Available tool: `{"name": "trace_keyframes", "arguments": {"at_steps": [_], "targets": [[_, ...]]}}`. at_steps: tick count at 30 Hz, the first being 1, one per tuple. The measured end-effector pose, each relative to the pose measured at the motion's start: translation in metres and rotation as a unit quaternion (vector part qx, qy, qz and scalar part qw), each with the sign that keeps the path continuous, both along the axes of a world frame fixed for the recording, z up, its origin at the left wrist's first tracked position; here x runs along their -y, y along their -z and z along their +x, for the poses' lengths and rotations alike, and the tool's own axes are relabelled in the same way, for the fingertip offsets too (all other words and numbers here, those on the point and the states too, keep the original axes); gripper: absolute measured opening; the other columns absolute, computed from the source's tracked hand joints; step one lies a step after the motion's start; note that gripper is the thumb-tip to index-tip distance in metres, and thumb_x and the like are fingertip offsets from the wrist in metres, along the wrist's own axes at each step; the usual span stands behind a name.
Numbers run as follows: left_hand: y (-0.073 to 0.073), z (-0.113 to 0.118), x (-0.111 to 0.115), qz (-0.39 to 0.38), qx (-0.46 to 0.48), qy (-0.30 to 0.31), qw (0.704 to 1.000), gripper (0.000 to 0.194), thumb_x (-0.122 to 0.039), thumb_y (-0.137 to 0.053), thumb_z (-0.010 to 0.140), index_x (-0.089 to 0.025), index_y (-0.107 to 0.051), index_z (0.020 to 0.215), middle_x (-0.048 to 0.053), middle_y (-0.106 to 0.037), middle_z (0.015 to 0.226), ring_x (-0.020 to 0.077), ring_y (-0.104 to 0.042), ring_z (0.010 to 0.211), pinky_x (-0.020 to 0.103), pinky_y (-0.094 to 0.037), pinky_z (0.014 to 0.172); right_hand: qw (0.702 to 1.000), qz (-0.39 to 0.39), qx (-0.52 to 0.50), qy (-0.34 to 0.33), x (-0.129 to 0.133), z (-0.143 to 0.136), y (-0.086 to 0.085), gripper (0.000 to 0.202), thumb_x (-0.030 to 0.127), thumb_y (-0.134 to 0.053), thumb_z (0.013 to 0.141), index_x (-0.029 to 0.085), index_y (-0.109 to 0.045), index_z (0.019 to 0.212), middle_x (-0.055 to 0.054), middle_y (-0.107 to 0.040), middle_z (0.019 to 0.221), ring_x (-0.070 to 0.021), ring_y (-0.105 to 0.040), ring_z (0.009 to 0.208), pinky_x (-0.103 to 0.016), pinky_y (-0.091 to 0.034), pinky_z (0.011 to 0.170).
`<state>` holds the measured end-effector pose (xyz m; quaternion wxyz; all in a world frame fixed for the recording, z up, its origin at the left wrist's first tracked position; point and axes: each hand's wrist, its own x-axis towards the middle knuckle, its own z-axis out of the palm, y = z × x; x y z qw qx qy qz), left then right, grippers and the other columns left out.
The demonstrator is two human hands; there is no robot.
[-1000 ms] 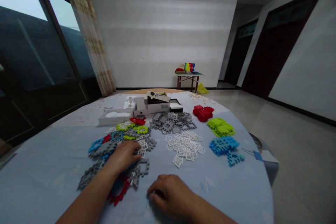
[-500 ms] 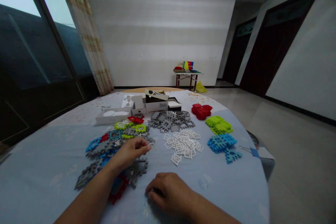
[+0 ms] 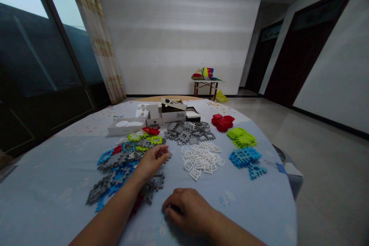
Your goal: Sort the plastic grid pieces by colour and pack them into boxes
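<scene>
My left hand reaches over the right edge of a mixed heap of plastic building pieces in grey, blue, red, lime and white. Its thumb and fingers are apart, close to a grey piece beneath the fingertips; no held piece shows. My right hand rests on the tablecloth, fingers curled in, and nothing shows in them. Ahead of it lies a loose pile of white window-like frames. Behind those is a pile of grey pieces. My left forearm hides part of the mixed heap.
Along the right side lie red pieces, lime pieces and blue pieces. White boxes and trays stand at the back. A light-blue cloth covers the rounded table. A stool is beside its right edge.
My left hand has moved slightly up and right, and its fingers have spread from a pinch on a small white piece. My right hand stays curled in place. The view has shifted slightly.
</scene>
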<state>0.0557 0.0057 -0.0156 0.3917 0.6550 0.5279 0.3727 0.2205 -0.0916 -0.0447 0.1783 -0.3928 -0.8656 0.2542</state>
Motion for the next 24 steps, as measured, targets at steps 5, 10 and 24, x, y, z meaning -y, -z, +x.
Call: {"name": "trace_keyframes", "arguments": {"at_steps": [5,10,24], "targets": [[0.002,-0.036,-0.013,0.107,-0.193,-0.076,0.972,0.037,-0.039,-0.05,0.074,-0.015,-0.062,0.099,0.009,-0.066,0.1,0.0216,-0.06,0.09,0.034,-0.044,0.083,1.0,-0.003,0.004,0.006,0.001,0.0,-0.002,0.029,0.025,-0.045,0.08,0.023,-0.066,0.1,-0.004,-0.066,0.086,-0.0141,-0.059,0.079,-0.021,-0.041,0.073],[0.009,-0.041,-0.011,0.124,-0.335,-0.049,0.933,0.039,-0.04,-0.048,0.076,-0.017,-0.062,0.104,0.01,-0.064,0.108,0.0241,-0.055,0.103,0.036,-0.038,0.091,1.0,0.002,-0.005,0.007,0.0,-0.001,0.0,0.029,0.024,-0.045,0.079,0.023,-0.067,0.098,-0.003,-0.066,0.084,-0.0134,-0.059,0.076,-0.021,-0.041,0.071],[-0.003,-0.043,-0.011,0.153,-0.339,-0.06,0.926,0.035,-0.041,-0.04,0.08,-0.019,-0.067,0.089,0.007,-0.067,0.094,0.0213,-0.057,0.093,0.03,-0.039,0.083,1.0,0.012,0.001,0.006,0.002,0.0,0.0,0.028,0.025,-0.046,0.079,0.024,-0.066,0.098,-0.003,-0.066,0.084,-0.0136,-0.059,0.075,-0.021,-0.041,0.07]]}}
